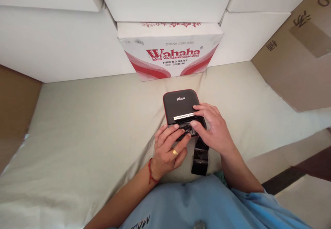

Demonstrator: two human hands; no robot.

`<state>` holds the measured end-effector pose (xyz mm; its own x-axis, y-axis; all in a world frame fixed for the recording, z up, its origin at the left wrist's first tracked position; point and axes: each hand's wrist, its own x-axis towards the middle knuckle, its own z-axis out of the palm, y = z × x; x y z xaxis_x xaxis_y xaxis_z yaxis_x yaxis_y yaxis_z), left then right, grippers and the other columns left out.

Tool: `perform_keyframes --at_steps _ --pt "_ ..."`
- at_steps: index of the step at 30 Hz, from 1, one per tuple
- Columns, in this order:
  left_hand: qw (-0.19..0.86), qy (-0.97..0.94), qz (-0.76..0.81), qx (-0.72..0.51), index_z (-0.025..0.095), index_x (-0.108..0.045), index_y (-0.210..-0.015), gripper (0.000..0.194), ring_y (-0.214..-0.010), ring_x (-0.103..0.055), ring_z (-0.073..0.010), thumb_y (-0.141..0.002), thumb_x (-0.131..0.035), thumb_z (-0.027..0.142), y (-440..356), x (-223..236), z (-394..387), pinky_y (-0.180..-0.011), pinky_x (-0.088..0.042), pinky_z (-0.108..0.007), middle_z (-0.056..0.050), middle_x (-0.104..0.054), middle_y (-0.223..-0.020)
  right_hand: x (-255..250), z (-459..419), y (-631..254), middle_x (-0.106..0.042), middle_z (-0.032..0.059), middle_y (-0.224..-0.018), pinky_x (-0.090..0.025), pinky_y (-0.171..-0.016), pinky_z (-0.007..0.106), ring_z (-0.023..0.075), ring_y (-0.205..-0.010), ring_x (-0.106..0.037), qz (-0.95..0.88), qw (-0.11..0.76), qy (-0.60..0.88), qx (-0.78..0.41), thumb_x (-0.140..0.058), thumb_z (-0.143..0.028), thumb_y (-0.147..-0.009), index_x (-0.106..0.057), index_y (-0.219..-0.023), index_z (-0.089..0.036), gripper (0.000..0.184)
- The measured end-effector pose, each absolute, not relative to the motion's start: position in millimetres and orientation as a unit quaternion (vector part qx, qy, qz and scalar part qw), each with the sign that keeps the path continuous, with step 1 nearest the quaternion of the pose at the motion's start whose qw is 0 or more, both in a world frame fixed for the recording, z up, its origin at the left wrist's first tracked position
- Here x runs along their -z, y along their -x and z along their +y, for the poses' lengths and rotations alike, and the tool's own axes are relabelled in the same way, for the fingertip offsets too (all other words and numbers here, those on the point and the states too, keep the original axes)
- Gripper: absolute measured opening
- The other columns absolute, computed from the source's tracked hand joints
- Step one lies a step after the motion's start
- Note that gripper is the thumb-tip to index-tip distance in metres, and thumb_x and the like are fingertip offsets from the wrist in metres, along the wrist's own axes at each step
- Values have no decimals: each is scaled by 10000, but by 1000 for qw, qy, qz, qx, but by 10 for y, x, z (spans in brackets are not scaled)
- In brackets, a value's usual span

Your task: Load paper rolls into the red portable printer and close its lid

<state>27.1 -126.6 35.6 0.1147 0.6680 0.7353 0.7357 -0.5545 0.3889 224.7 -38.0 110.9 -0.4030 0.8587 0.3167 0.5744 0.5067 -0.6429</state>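
Observation:
A flat black square device with rounded corners and a thin red edge lies on the pale cloth in front of me. White lettering and a narrow white warning label are on its top. My left hand, with fingers bent, presses on the near edge over glossy dark film. On the right side, my right hand grips the device, its thumb on the film and its fingertips on the top. A black shiny folded strip lies below the near right corner. What sits under the left fingertips is hidden.
A pale green cloth covers the surface. Behind the device stands a red-and-white Wahaha water carton among large white boxes. Brown cardboard stands at the left and at the right.

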Motion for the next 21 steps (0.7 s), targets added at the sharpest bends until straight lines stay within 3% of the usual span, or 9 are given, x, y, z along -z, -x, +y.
perform_keyframes --at_steps 4,8,17,21 --pt "37 710 -494 501 325 -587 -1579 657 -1408 -691 -289 -946 -662 165 -147 -372 -1216 -1322 -400 -543 -73 -793 -1392 -1116 -392 -2210 -742 155 -1415 -509 -1211 628 371 -1438 -602 -828 282 442 -198 -740 -385 -1021 -666 -1204 -253 238" --pt "-25 702 -505 502 291 -525 -1640 640 -1446 -678 -280 -1015 -573 161 -79 -390 -1153 -1342 -360 -535 -90 -761 -1472 -1115 -391 -2276 -714 145 -1459 -478 -1231 641 360 -1468 -572 -840 258 427 -214 -693 -350 -1054 -629 -1255 -267 227" --pt "-27 684 -507 523 259 -513 -1655 614 -1299 -722 -255 -1050 -562 164 -119 -373 -1087 -1219 -445 -450 -99 -821 -1314 -1045 -363 -2312 -726 135 -1426 -499 -1210 619 351 -1439 -599 -840 272 422 -207 -710 -380 -1055 -646 -1230 -265 219" --pt "-52 659 -503 556 295 -605 -1554 551 -1209 -734 -231 -1037 -580 106 -111 -361 -1043 -1176 -494 -442 -56 -840 -1212 -979 -392 -2308 -736 147 -1417 -527 -1193 622 347 -1430 -609 -840 316 402 -184 -720 -355 -1058 -674 -1253 -246 228"
